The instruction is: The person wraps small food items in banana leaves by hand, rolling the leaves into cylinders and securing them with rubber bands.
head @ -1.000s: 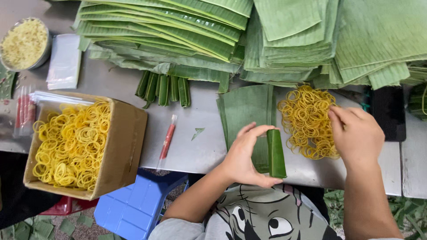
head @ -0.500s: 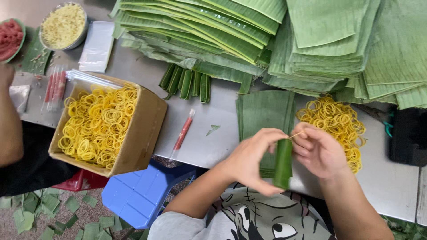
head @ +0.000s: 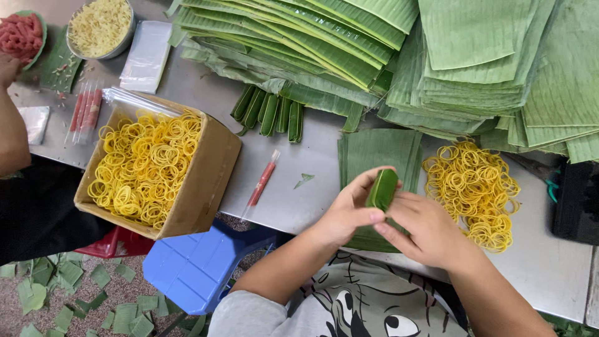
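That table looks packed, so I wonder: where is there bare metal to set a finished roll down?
Bare steel table shows between the cardboard box and the flat leaf pile, around a red stick. More lies right of the loose bands. The back is crowded with stacked leaves.

Steel table (head: pixel 312 187): brushed, dull sheen. Cardboard box (head: pixel 203 181): matt brown. Rubber bands (head: pixel 474 190): smooth yellow. Banana leaves (head: pixel 474 56): ribbed, matt green. Leaf roll (head: pixel 382 188): waxy. Plastic stool (head: pixel 199 268): glossy blue.
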